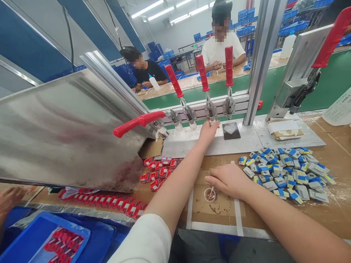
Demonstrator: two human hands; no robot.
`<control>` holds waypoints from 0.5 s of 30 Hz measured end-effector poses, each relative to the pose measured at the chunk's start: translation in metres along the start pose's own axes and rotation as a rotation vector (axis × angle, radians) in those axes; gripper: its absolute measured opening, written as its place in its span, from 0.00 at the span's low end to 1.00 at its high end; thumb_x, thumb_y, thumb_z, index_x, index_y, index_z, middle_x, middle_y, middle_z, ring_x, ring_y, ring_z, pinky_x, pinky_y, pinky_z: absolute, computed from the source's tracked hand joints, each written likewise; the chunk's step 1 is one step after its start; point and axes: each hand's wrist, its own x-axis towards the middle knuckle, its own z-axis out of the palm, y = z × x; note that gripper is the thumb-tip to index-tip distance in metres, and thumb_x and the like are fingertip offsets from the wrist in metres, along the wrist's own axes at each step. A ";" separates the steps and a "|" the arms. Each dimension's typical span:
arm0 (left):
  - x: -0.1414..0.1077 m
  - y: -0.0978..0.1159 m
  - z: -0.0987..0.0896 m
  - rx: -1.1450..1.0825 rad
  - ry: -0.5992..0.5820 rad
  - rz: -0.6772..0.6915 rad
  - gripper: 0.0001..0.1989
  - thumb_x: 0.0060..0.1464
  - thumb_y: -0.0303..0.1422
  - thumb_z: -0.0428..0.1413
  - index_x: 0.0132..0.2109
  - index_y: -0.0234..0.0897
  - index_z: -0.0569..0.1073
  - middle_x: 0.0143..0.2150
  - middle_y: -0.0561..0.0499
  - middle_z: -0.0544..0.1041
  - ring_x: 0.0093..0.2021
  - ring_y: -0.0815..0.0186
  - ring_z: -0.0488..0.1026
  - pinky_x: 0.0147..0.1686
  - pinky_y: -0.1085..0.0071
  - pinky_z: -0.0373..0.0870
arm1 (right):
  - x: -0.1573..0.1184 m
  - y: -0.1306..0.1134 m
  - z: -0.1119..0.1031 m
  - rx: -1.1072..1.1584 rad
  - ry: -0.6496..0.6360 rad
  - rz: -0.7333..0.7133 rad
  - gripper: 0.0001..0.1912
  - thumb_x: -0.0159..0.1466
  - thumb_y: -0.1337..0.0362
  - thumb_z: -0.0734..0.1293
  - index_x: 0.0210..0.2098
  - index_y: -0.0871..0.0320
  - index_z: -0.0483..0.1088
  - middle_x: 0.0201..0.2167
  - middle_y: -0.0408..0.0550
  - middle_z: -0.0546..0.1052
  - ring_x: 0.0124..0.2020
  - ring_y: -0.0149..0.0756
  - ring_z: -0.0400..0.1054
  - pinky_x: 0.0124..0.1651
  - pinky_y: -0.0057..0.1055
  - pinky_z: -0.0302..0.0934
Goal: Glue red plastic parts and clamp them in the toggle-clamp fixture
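My left hand (208, 132) reaches forward to the foot of a red-handled toggle clamp (203, 73) on an aluminium rail. Its fingers are pinched together under the clamp's tip, and what they hold is hidden. To its right lies a dark square plate (231, 130) with a pale heart-like patch. My right hand (227, 179) rests low over the bench, fingers loosely stretched and thumb a little apart, nothing visible in them. Just beside its thumb stands a small clear cup (210, 195) with a thin white stick leaning in it.
Grey, blue and yellow parts (285, 170) are heaped at the right; red parts (159, 171) lie at the left. A metal panel (68, 135) stands on the left, above a blue bin (79, 228). Another clamp (304, 80) rises at the right. Two people sit opposite; another person's hand (12, 199) shows far left.
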 end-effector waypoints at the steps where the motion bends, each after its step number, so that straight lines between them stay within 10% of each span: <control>1: 0.002 0.000 0.000 0.055 0.000 0.040 0.09 0.61 0.39 0.60 0.38 0.37 0.74 0.32 0.52 0.74 0.26 0.70 0.63 0.27 0.72 0.57 | 0.000 0.000 0.000 0.001 -0.003 0.003 0.32 0.77 0.43 0.49 0.34 0.57 0.73 0.33 0.49 0.80 0.32 0.38 0.71 0.32 0.33 0.42; 15: -0.004 -0.003 0.005 0.477 0.149 0.117 0.20 0.68 0.50 0.49 0.34 0.41 0.66 0.29 0.51 0.73 0.30 0.62 0.65 0.34 0.67 0.54 | 0.000 -0.001 -0.005 -0.001 -0.016 0.013 0.34 0.77 0.42 0.48 0.35 0.58 0.73 0.35 0.49 0.81 0.34 0.38 0.73 0.32 0.33 0.44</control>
